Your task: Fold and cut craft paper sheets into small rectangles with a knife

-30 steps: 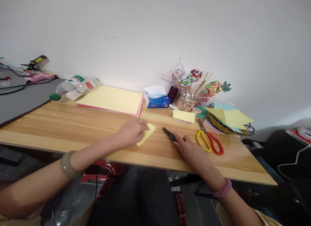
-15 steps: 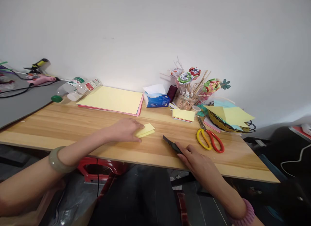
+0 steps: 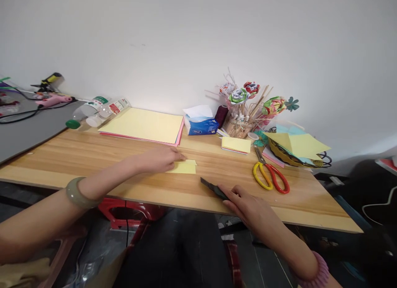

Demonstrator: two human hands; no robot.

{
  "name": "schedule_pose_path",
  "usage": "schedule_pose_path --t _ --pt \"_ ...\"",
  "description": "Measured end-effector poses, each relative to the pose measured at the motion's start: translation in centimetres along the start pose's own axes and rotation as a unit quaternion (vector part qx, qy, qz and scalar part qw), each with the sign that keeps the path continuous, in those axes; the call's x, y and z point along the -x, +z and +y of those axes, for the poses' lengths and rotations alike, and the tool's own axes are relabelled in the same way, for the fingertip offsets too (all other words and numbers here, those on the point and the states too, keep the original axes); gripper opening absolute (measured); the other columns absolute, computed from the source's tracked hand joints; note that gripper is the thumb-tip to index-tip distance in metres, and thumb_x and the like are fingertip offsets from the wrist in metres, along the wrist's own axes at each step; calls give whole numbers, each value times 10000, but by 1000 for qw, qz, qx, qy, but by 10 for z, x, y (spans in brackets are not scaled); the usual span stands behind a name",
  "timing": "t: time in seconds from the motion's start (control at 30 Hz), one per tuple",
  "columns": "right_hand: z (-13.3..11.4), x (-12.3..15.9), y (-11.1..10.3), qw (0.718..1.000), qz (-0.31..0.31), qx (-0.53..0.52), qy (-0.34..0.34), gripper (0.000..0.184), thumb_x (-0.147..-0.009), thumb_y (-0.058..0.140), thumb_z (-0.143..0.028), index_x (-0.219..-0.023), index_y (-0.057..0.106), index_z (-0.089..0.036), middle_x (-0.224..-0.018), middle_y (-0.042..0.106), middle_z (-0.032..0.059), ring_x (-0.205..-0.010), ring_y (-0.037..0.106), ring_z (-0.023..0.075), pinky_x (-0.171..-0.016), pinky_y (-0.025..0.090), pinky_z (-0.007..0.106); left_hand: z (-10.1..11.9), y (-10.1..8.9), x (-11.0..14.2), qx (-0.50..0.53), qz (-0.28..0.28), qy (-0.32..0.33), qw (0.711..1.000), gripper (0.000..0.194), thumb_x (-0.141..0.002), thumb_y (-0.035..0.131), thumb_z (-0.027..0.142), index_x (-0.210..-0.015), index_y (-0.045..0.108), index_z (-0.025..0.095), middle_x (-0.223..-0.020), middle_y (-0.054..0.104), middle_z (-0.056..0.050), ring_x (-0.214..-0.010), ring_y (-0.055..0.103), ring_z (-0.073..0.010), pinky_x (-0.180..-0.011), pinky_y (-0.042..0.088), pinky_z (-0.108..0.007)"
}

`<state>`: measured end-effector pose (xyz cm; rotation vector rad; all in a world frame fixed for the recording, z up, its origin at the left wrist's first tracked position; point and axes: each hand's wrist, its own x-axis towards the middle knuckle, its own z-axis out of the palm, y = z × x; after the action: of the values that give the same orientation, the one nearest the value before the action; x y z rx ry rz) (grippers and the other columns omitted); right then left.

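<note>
My left hand rests on the wooden table, its fingertips pressing the left edge of a small folded yellow paper that lies flat. My right hand sits at the table's near edge, fingers closed round a black utility knife whose tip points left toward the paper. A green bangle is on my left wrist, a pink band on my right.
Yellow-and-red scissors lie right of the knife. Behind are a stack of yellow and pink sheets, a tissue box, a small note pad, a jar of paper flowers, plastic bottles and a glue gun.
The yellow paper went from angled and partly lifted to lying flat and square. My right hand slid the knife back toward the near edge and a little left.
</note>
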<state>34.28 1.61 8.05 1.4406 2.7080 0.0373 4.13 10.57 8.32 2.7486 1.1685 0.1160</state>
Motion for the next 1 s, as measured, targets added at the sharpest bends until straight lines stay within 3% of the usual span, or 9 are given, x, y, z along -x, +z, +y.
schedule_pose_path --t 0.47,0.8,1.0 --pt "-14 -16 -16 998 -20 -34 -50 414 -955 378 -322 -1364 356 -260 -963 572 51 -707 608 165 -574 418 268 -10 5 -7 211 24 42 976 412 -811 360 53 -1065 653 190 -1136 669 -9 -1047 608 -125 -929 438 -260" --pt "-15 -6 -19 990 -39 -111 -79 393 -968 334 -314 -1359 368 -283 -964 576 39 -732 605 150 -609 424 262 -15 21 -4 251 38 39 967 430 -803 375 59 -1077 664 224 -1175 650 4 -1139 560 -125 -1015 391 -296" --pt "-16 -14 -11 999 -21 -33 -34 405 -962 356 -325 -1362 361 -265 -969 569 48 -655 599 148 -541 399 261 -18 25 -4 251 39 48 966 452 -801 360 46 -1099 653 217 -1191 640 -8 -1165 542 -118 -1018 391 -299"
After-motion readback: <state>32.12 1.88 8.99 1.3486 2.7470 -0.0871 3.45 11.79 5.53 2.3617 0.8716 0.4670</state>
